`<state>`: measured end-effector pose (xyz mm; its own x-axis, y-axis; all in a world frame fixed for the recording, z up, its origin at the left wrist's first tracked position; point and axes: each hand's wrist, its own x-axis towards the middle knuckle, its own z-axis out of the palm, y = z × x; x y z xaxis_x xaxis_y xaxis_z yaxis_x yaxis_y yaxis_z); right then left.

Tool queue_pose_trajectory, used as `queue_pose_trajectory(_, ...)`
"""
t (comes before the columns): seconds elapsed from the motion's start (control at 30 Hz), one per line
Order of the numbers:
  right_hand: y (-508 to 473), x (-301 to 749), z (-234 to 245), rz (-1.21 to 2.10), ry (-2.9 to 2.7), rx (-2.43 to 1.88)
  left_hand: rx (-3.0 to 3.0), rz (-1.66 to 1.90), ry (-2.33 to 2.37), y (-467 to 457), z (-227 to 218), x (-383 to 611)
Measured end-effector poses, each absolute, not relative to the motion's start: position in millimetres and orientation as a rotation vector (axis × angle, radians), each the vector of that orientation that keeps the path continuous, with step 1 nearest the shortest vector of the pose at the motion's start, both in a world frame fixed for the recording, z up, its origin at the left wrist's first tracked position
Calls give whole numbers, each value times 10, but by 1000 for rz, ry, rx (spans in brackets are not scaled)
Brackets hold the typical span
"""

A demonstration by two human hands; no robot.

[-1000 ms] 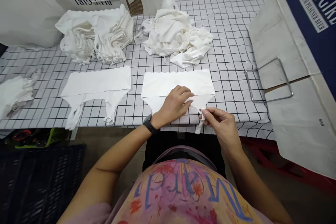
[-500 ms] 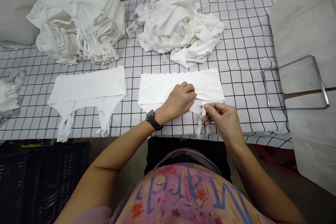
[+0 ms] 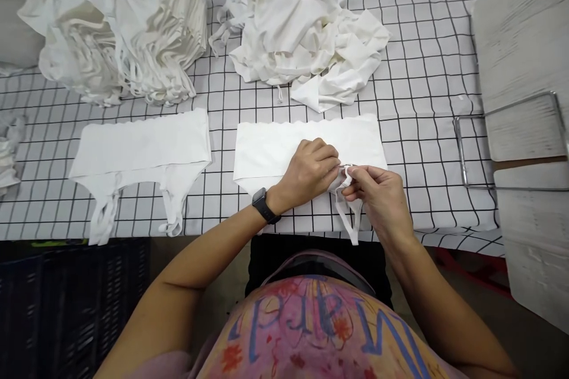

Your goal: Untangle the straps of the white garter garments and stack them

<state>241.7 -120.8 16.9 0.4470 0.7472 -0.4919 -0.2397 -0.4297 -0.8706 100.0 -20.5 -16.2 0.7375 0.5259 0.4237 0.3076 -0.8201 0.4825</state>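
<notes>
A white strappy top point(image 3: 267, 145) lies flat before me, its wavy hem away from me and its straps toward me. My left hand point(image 3: 313, 169), wearing a black watch on the wrist, rests over the middle of it, fingers closed on the fabric near the neckline edge. Between thumb and fingers, my right hand point(image 3: 377, 192) pinches a thin white strap point(image 3: 349, 222) against that edge. The strap's loop dangles down over the table edge. Both sets of fingertips nearly meet, and they partly cover the spot where strap and fabric come together.
Left of my work lies a second white top point(image 3: 142, 145), folded flat. Behind are a neat stack of white tops point(image 3: 164, 18) and a loose white heap point(image 3: 297, 23). A metal wire frame point(image 3: 511, 109) and cardboard point(image 3: 524, 41) stand right. The tablecloth point(image 3: 422, 89) is checked.
My right hand has brought the strap's end up and closer to my left fingers. The strap loop now hangs lower and wider. The view has shifted slightly.
</notes>
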Motion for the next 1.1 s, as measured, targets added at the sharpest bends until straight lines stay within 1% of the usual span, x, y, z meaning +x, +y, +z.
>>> queue_pose_trajectory(0.1,-1199,2420,172,1210,-446,-1647,2582,826,617,-209,-178,1005)
queue_pose_trajectory(0.4,-1181,2425,145,1215,-394,-1632,2646,786,595,-221,-180,1009)
queue_pose_trajectory(0.6,-1174,2416,148,1218,-389,-1625,2719,852,562,-237,-205,1012)
queue_pose_trajectory(0.83,-1183,2424,148,1199,-437,-1634,2665,755,535,-256,-177,1020)
queue_pose_trajectory(1.1,-1176,2415,148,1153,-437,-1647,2736,917,496,-253,-197,1033)
